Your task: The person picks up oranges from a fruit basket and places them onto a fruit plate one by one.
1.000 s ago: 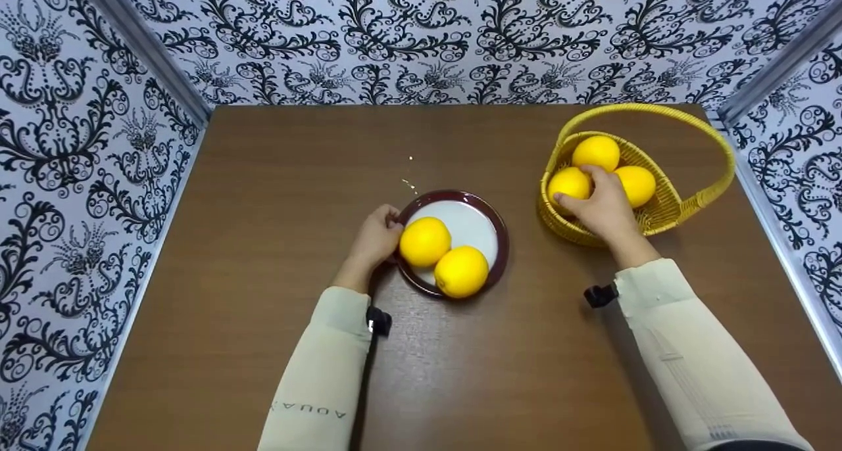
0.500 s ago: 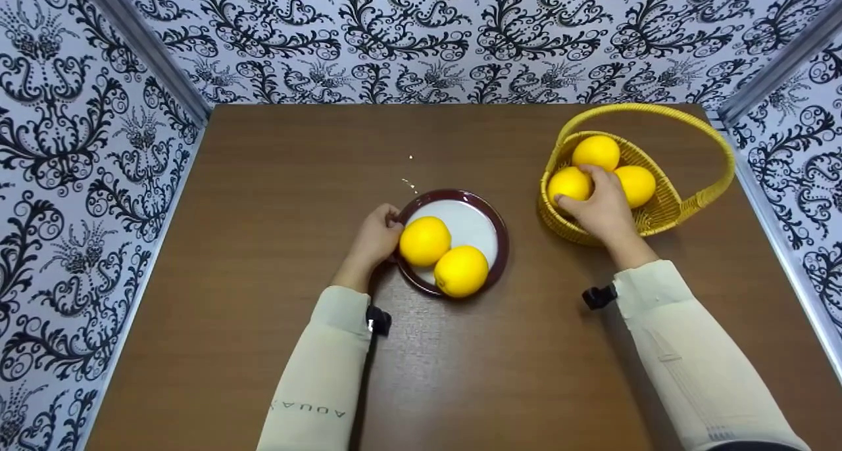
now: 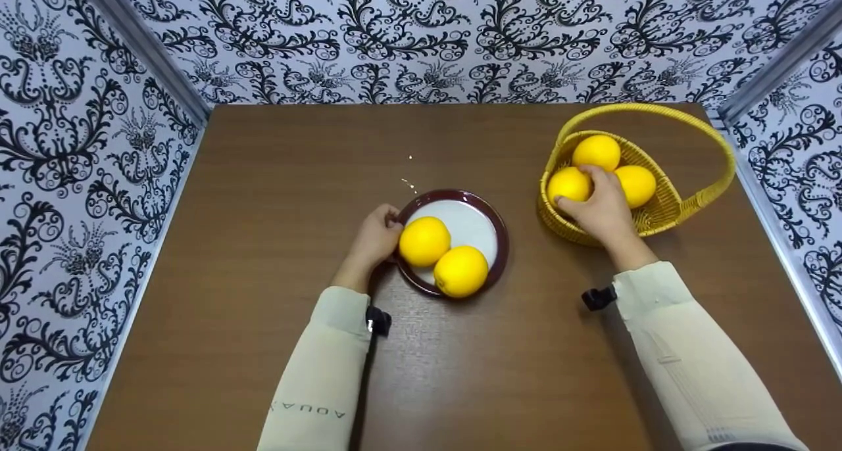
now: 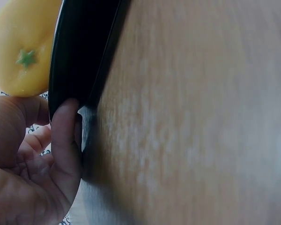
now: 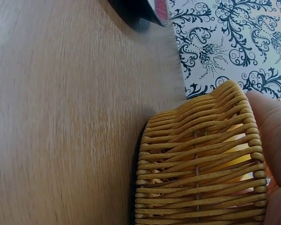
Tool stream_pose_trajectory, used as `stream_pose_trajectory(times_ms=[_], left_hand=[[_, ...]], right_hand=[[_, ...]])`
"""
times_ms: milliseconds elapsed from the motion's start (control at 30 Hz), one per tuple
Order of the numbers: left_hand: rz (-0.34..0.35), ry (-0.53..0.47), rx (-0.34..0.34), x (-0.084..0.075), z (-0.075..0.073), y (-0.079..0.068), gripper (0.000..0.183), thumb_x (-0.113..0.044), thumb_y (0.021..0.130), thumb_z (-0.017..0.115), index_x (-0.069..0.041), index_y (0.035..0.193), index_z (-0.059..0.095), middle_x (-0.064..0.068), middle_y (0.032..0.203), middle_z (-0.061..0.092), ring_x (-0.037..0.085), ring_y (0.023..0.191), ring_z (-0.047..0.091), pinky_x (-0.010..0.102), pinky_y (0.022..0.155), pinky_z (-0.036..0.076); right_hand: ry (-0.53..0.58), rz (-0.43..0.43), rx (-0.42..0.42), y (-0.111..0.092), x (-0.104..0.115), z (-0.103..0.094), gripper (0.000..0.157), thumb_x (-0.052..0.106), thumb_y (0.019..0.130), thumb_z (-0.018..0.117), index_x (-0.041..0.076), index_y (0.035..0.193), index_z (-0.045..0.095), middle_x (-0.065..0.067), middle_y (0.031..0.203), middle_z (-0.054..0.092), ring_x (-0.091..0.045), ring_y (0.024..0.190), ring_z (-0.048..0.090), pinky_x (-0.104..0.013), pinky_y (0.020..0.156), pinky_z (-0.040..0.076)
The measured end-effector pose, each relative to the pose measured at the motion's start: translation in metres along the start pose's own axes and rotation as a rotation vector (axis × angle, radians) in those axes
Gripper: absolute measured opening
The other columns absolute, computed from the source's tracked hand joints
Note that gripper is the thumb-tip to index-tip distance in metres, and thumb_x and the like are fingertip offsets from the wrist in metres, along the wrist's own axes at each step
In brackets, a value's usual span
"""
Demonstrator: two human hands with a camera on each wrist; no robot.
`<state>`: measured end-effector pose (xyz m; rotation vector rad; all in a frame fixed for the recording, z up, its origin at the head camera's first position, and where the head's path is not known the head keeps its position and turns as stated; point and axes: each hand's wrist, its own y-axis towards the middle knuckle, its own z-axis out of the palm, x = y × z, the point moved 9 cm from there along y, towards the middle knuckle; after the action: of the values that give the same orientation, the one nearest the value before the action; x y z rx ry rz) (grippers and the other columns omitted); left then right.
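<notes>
My left hand [image 3: 376, 239] pinches the left rim of a white plate with a dark red-brown border [image 3: 500, 231]. In the left wrist view a finger lies against the plate's dark underside [image 4: 84, 51]. Two round yellow citrus fruits [image 3: 425, 242] sit on the plate; the nearer one [image 3: 462, 271] lies to the lower right. My right hand [image 3: 606, 204] reaches into a yellow wicker basket [image 3: 666, 217], thumb and fingers around the left citrus fruit [image 3: 569, 183]. Two more citrus fruits, one at the back [image 3: 596, 150] and one at right [image 3: 637, 185], lie beside it.
The basket's tall arched handle [image 3: 648, 109] rises over its right and back. Everything stands on a brown wooden table [image 3: 283, 168], with patterned wall panels [image 3: 421, 43] behind and at both sides. Small pale specks [image 3: 409, 185] show behind the plate.
</notes>
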<state>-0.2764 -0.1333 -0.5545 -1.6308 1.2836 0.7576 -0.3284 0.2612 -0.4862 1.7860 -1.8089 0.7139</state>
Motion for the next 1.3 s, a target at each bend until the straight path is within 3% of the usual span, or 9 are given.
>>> stream_pose_trajectory(times_ms=[300,667,1300], left_hand=[[-0.003,-0.011,0.009,0.0,0.001,-0.001,0.016,-0.007,0.1,0.054,-0.006,0.114,0.062,0.006,0.092,0.055,0.018,0.066,0.057,0.027,0.043,0.055],[0.024,0.002,0.009,-0.002,0.001,-0.002,0.015,-0.006,0.1,0.054,-0.004,0.113,0.062,0.005,0.088,0.052,0.018,0.07,0.055,0.027,0.042,0.053],[0.013,0.008,0.011,-0.003,0.0,-0.003,0.015,-0.007,0.101,0.054,-0.005,0.114,0.062,0.007,0.091,0.055,0.018,0.071,0.056,0.028,0.044,0.054]], right_hand=[[0.006,-0.006,-0.005,-0.002,0.001,-0.002,0.079,0.029,0.088,0.078,0.0,0.152,0.043,-0.03,0.151,0.041,-0.046,0.134,0.044,-0.061,0.119,0.035],[0.031,-0.001,-0.012,-0.006,0.004,-0.009,0.08,0.031,0.087,0.079,0.004,0.153,0.044,-0.029,0.147,0.044,-0.044,0.129,0.047,-0.061,0.116,0.039],[0.071,-0.003,-0.011,-0.013,0.017,-0.018,0.08,0.032,0.088,0.08,0.006,0.154,0.042,-0.027,0.149,0.042,-0.042,0.131,0.045,-0.059,0.117,0.039]])
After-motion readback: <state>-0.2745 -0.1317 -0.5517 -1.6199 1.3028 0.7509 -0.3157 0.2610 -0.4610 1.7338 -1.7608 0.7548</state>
